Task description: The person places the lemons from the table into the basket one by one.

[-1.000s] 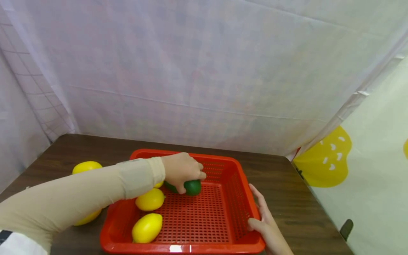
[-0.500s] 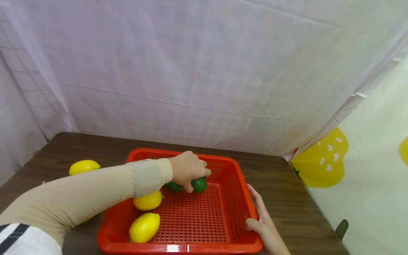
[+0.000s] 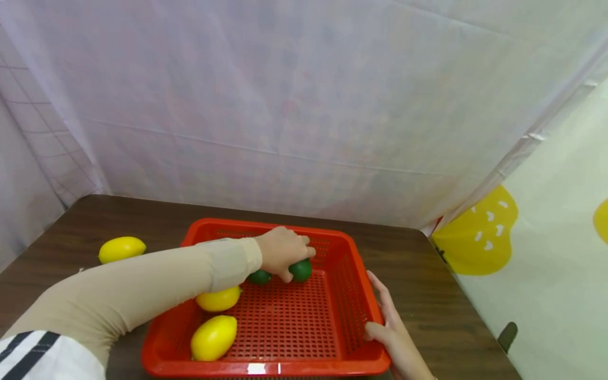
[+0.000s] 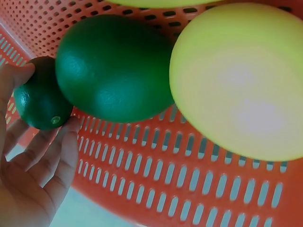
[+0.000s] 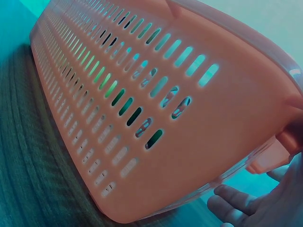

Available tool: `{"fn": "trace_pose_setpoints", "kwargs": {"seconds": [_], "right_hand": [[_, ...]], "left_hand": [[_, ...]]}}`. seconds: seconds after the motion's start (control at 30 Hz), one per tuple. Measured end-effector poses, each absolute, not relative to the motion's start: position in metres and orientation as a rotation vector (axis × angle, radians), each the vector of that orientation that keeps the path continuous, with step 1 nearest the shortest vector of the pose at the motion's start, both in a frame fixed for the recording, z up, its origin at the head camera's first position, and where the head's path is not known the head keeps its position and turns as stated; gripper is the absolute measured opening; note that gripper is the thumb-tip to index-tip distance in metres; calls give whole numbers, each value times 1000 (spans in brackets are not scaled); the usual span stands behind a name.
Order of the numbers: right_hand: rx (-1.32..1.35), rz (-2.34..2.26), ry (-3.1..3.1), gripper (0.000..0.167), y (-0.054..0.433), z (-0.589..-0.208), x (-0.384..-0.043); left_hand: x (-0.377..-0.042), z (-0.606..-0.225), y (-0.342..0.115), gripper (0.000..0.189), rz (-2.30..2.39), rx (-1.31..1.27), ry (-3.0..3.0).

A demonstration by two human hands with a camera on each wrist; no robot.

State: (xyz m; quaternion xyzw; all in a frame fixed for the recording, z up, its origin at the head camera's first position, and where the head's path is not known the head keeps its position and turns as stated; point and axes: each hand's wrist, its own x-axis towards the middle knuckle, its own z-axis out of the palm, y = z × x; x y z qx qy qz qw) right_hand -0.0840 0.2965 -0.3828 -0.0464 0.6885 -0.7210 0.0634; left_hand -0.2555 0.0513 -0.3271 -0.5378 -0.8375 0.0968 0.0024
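A red plastic basket (image 3: pixel 323 368) with slotted walls stands on the table. My left hand (image 3: pixel 283 250) reaches into its back part and holds a small dark green lime (image 4: pixel 41 97), thumb on one side and fingers under the other. Beside it lies a larger green fruit (image 4: pixel 113 71), partly hidden by the hand in the head view. Two yellow lemons (image 3: pixel 214 338) sit along the basket's left side, the rear one partly covered by my sleeve. My right hand (image 3: pixel 394 330) grips the basket's right rim, thumb inside and fingers outside.
Another lemon (image 3: pixel 122 249) lies on the dark wooden table (image 3: pixel 157 216), left of the basket. My left forearm (image 3: pixel 157 285) crosses over the basket's left wall. White cloth (image 3: pixel 285 105) hangs behind the table.
My left hand has moved a little right and back inside the basket with the lime, away from the other green fruit. The right hand keeps its grip on the rim.
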Motion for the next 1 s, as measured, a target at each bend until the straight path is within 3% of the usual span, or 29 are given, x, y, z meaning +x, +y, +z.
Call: {"fn": "trace_pose_setpoints", "kwargs": {"seconds": [0.43, 1.0], "right_hand": [[-128, -2179, 2071, 107, 295, -383, -85], [-77, -2160, 2086, 106, 294, -381, -85]], "left_hand": [[-252, -331, 66, 66, 339, -1617, -2647], [-251, -343, 87, 65, 322, -1599, -2644]]}}
